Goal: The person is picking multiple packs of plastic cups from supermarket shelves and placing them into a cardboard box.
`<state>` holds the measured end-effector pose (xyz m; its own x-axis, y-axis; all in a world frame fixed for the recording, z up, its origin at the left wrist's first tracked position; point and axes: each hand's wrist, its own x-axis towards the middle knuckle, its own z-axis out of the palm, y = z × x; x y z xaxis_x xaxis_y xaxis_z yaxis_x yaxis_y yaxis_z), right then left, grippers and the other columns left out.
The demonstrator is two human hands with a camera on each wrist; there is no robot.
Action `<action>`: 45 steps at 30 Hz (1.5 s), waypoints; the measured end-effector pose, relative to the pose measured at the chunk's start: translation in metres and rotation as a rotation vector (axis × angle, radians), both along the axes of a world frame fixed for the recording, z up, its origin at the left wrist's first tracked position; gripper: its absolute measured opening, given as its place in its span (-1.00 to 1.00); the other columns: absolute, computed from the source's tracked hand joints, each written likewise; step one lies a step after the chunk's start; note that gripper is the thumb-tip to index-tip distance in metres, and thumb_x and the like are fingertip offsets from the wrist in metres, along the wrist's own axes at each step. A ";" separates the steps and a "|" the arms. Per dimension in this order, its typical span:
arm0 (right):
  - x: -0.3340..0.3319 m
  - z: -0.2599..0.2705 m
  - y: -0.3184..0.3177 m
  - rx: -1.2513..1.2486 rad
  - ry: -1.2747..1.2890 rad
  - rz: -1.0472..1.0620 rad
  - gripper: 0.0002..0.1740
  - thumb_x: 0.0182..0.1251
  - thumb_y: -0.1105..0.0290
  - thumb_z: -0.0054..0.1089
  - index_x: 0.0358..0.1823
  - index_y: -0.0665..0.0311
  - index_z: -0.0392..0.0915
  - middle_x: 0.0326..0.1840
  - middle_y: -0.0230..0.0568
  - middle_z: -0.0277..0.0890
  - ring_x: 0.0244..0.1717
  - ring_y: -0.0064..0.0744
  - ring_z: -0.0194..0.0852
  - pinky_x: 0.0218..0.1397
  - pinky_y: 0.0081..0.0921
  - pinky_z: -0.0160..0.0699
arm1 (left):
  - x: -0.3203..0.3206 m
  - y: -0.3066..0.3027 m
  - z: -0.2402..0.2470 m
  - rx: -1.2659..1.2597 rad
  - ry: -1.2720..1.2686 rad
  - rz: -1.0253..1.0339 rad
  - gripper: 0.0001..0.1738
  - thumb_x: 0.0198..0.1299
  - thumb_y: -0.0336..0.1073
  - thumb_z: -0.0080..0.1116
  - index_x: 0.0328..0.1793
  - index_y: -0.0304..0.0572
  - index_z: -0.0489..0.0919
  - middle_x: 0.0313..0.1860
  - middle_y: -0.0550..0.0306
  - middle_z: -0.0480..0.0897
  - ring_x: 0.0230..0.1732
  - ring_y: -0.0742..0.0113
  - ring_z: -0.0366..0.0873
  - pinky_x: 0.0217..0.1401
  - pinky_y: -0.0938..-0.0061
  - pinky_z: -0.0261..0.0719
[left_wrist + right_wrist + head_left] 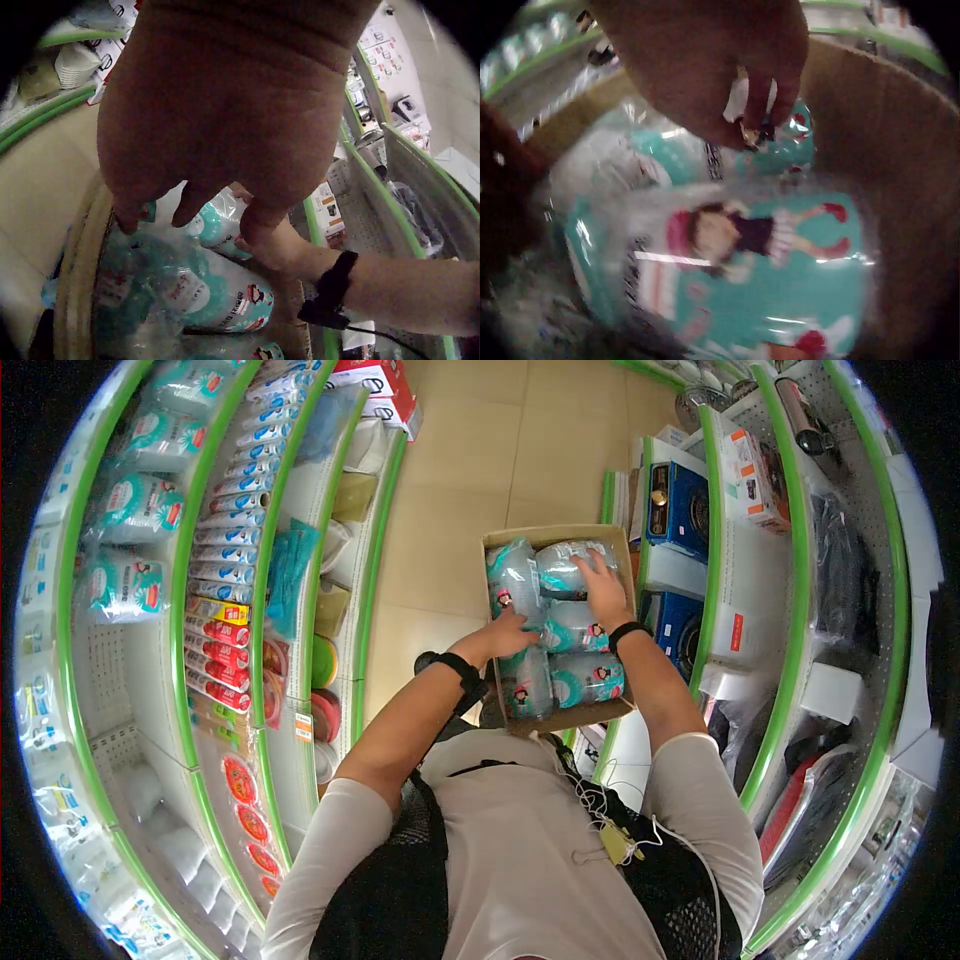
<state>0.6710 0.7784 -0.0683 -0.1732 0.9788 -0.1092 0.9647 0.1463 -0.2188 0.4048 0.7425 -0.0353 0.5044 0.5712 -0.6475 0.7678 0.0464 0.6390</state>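
Note:
An open cardboard box holds several clear-wrapped teal and white packs. The left hand rests over the packs at the box's left side, its fingers bent down onto them; in the left wrist view this hand hangs above a teal pack. At the far end of the box, the right hand touches a wrapped pack with spread fingers. The right wrist view shows the right hand over one pack, with a pack bearing a cartoon girl nearer the camera. Its fingertips are partly hidden there.
Green-edged shelves stand on both sides of a tiled aisle. The left shelves hold similar teal packs and red boxes. On the right are blue boxed stoves and a white box. A white cable hangs at the chest.

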 end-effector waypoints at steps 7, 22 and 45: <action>0.026 0.088 -0.048 0.198 0.336 -0.328 -0.30 0.21 0.49 0.30 0.42 0.32 0.34 0.43 0.17 0.32 0.46 0.23 0.28 0.50 -0.10 0.33 | -0.054 -0.007 -0.021 0.074 -0.410 0.496 -0.49 0.26 -0.22 0.27 0.31 -0.28 0.58 0.23 -0.13 0.63 0.04 0.16 0.65 0.15 0.35 0.59; 0.080 0.002 -0.176 -0.127 0.312 -0.692 -0.60 0.35 0.23 0.13 0.14 0.21 0.63 -0.01 0.21 0.67 0.08 0.31 0.60 0.11 0.01 0.60 | -0.022 0.030 0.044 -0.391 -0.545 0.665 -0.39 0.37 -0.14 0.19 0.51 -0.02 0.36 0.44 0.09 0.44 0.50 0.20 0.31 0.46 0.12 0.36; -0.008 0.100 -0.074 0.319 0.701 -0.783 -0.34 0.30 0.44 0.23 0.40 0.56 0.31 0.31 0.25 0.45 0.27 -0.01 0.51 0.30 -0.26 0.50 | -0.462 -0.126 0.193 0.672 -0.966 1.564 -0.67 0.39 -0.33 0.16 0.24 -0.17 0.48 0.14 0.14 0.58 0.13 0.34 0.57 0.20 0.34 0.56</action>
